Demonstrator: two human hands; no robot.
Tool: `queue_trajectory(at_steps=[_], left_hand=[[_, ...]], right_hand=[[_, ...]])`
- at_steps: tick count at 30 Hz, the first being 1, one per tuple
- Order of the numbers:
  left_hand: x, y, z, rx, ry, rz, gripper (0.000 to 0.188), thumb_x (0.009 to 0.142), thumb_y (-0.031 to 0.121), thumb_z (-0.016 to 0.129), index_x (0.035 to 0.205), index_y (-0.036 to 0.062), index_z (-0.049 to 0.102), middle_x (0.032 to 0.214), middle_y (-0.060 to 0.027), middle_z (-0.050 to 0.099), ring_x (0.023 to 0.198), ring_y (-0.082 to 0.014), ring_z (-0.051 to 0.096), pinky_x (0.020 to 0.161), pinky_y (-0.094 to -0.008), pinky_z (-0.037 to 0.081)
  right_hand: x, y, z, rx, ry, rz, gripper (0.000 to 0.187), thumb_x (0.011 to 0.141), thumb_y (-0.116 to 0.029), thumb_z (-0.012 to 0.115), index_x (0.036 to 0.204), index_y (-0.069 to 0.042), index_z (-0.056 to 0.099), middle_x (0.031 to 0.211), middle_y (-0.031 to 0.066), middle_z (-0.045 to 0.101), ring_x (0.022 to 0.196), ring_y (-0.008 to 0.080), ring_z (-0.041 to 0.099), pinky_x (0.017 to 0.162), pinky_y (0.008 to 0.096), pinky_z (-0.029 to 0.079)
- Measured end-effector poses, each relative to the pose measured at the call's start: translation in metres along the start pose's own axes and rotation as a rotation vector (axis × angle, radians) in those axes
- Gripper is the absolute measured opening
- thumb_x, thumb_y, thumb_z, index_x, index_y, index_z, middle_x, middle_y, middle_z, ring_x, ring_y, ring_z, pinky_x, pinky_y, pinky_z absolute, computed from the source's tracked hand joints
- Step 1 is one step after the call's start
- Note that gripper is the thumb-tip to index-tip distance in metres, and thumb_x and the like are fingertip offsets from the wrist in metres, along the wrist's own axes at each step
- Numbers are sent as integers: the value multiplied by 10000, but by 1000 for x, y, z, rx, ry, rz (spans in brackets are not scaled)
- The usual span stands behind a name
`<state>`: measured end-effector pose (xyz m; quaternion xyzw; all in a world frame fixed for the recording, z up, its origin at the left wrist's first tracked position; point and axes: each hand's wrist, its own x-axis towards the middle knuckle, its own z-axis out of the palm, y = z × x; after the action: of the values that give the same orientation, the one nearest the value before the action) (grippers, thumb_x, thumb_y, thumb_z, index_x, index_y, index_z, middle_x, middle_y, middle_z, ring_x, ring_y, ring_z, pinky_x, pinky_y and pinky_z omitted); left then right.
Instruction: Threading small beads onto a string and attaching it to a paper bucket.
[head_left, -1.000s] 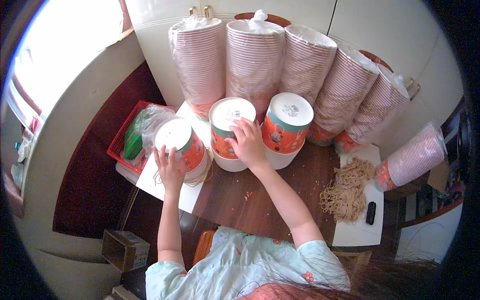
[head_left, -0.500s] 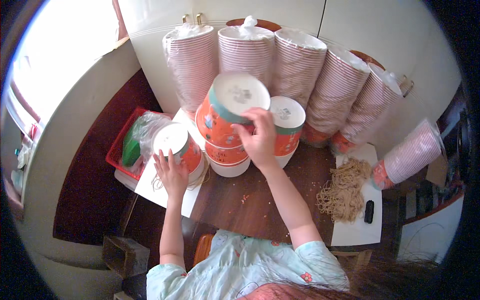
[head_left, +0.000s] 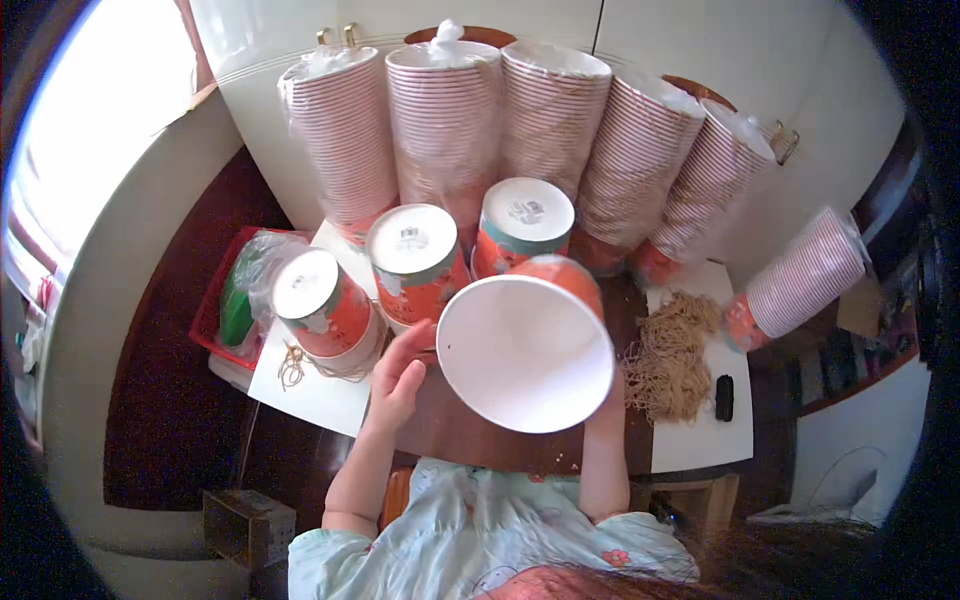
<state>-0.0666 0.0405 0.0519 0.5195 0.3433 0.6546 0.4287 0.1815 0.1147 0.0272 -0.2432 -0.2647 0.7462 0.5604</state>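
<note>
A large orange paper tub (head_left: 525, 355) is tilted in front of me, its white inside facing me. My right hand (head_left: 613, 392) holds it at the right side and is mostly hidden behind it. At the tub's left rim is my left hand (head_left: 400, 380), fingers stretched and thumb apart; whether a fingertip touches the rim I cannot tell. Upside-down tubs with white bases stand beyond: one on the left (head_left: 333, 312), one in the middle (head_left: 418, 290), and one partly hidden behind the held tub (head_left: 527, 213).
Tall nested tub stacks (head_left: 445, 120) in clear plastic line the back. Another wrapped stack (head_left: 805, 275) leans at the right. Tan rubber bands (head_left: 672, 350) lie heaped beside a black object (head_left: 724, 398) on white board (head_left: 700, 450). A red basket (head_left: 208, 325) sits at the left.
My right hand has lifted the top tub off the middle stack, brought it nearer and tipped its opening toward me. The left hand has left the left tub and moved right.
</note>
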Motion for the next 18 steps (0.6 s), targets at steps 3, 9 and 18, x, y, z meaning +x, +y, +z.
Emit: queue_trajectory(at_steps=[3,9,18], left_hand=[[-6,-8,14,74,27,-189,351,812,15,503,1154,-30,441,1029,-68,553,925,-109,530,793,-231,418],[-10,-15,29,117,14,-177,378,781,21,541,1141,-22,436,929,-33,550,808,-82,536,704,-205,435],[-23,-48,29,299,-81,-348,530,743,-11,527,1245,33,362,817,-22,527,679,-63,516,615,-202,439]], right_hand=[[-15,11,-15,126,70,74,384,848,-285,480,1140,-35,484,1076,98,564,956,198,550,827,352,453],[-32,28,-37,-56,83,126,448,858,-280,461,1212,-9,415,1155,118,511,1035,206,513,864,344,435],[-37,61,-133,-936,269,289,430,856,-362,414,1101,-20,499,1016,127,568,809,168,574,686,311,461]])
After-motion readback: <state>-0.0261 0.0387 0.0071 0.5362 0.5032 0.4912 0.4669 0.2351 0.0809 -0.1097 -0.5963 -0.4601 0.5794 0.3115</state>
